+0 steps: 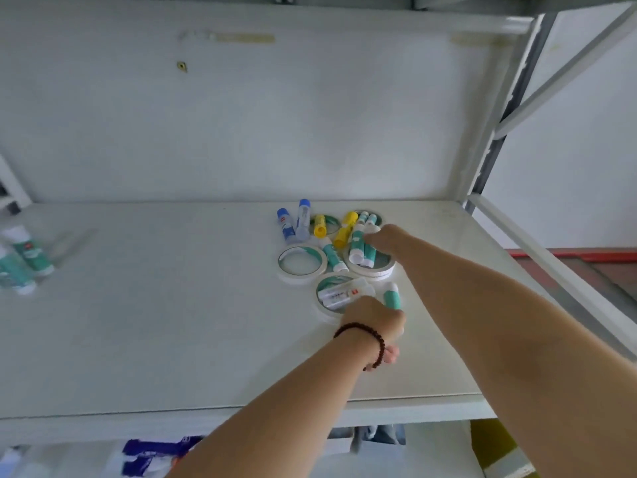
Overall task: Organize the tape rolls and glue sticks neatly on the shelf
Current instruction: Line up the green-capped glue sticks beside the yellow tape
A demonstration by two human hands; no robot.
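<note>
White shelf [172, 305] under both hands. Left hand [374, 322], beaded bracelet [375, 343] on the wrist, is curled around a teal glue stick [393, 294]. Right hand [382, 241] sits on more glue sticks [360, 248] over a tape roll [374, 270]; can't tell its grip. Blue [293, 222] and yellow sticks [346, 229] lie just beyond.

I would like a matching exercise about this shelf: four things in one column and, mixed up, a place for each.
Things:
1. blue-capped glue sticks
2. empty tape roll
3. left hand
4. teal glue sticks far left

Places:
A. left edge of the shelf, apart from the pile
B. back of the pile, leftmost
C. front of the pile, at a tape roll
D. left of the pile, nothing inside

Pairs: 1-B, 2-D, 3-C, 4-A
</note>
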